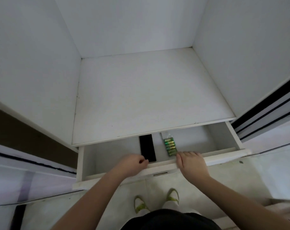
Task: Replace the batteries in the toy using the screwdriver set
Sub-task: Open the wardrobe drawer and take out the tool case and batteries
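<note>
Head view: both hands on the white drawer's front rim (223, 157), left hand (132, 164) loosely curled, right hand (191, 161) flat at five o'clock of the light, slippery shrink-wrapped green battery pack (170, 146), likely best pinched by its long sides, black flat case (147, 147) alongside.

A white wardrobe (141, 63) stands open, its plain back and side walls lit softly. Below its bare shelf (149, 97), a white drawer (230, 135) is pulled out. Sliding doors (265, 117) flank it; pale floor (240, 180) lies beneath.
</note>
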Motion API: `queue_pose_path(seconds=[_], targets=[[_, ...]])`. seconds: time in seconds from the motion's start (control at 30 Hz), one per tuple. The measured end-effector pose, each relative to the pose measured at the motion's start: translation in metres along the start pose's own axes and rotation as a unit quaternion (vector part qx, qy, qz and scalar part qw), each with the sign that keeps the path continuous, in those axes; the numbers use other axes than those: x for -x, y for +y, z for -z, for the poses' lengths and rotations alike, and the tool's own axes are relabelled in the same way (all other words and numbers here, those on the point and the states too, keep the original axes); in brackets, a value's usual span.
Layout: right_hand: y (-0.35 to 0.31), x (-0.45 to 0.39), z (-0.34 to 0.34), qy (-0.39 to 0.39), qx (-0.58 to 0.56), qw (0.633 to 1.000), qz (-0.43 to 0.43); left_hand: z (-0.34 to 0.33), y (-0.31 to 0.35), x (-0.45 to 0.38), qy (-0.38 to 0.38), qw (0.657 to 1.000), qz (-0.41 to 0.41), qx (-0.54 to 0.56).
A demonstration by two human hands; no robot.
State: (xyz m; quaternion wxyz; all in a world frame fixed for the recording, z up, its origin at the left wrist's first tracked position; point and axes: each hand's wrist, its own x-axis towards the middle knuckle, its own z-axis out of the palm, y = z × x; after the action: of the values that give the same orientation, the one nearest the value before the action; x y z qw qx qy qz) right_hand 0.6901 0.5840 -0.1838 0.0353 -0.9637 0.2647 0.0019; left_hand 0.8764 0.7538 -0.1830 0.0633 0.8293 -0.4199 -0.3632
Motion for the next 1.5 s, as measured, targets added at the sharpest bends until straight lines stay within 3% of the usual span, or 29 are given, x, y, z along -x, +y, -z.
queue_pose_path(seconds=[0.17, 0.27, 0.37, 0.67, 0.87, 1.17, 1.5], targets=[[-0.004, 0.016, 0.010, -0.083, -0.057, 0.994, -0.039, -0.017, 0.003, -0.013, -0.025, 0.988, 0.035, 0.147], [0.003, 0.005, 0.011, -0.169, -0.133, 0.972, -0.093, -0.024, 0.006, -0.022, 0.034, 0.979, 0.059, 0.191], [0.014, -0.018, 0.001, -0.199, -0.199, 0.951, -0.130, -0.032, 0.007, -0.031, 0.109, 0.962, 0.117, 0.223], [0.011, -0.064, -0.048, -0.271, -0.249, 0.892, -0.261, -0.060, 0.013, -0.058, 0.083, 0.942, 0.263, 0.189], [0.003, -0.073, -0.071, -0.259, -0.225, 0.876, -0.339, -0.065, 0.015, -0.071, 0.059, 0.929, 0.324, 0.169], [-0.009, -0.074, -0.078, -0.255, -0.190, 0.888, -0.333, -0.072, 0.020, -0.080, 0.045, 0.928, 0.327, 0.171], [-0.006, -0.070, -0.073, -0.250, -0.352, 0.841, -0.326, -0.067, 0.014, -0.074, 0.036, 0.933, 0.279, 0.225]])
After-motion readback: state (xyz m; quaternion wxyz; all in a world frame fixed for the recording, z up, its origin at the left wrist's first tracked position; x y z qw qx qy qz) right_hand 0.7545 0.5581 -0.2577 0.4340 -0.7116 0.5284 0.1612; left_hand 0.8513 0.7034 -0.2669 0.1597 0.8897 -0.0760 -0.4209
